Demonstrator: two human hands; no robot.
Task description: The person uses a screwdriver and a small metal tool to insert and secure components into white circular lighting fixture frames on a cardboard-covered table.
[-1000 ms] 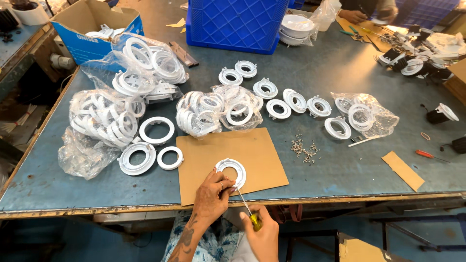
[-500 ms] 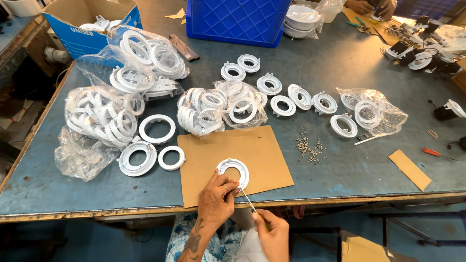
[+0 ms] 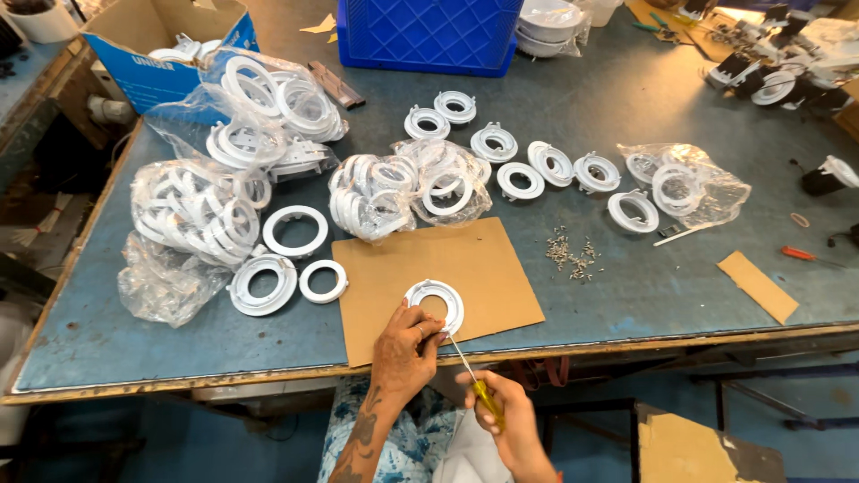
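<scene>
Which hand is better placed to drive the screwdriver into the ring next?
Right. The right hand already grips the screwdriver, tip at the white ring; the left hand pins that ring on the cardboard.

A wide bench point(image 3: 626, 295) with a worn blue-grey top and a chipped wooden front edge is seen from above, evenly lit. A blue plastic crate point(image 3: 429, 36) is set at its far edge and an open cardboard box point(image 3: 152, 45) at its far left corner. Below the front edge, a blue floor point(image 3: 224, 447) is visible.
</scene>
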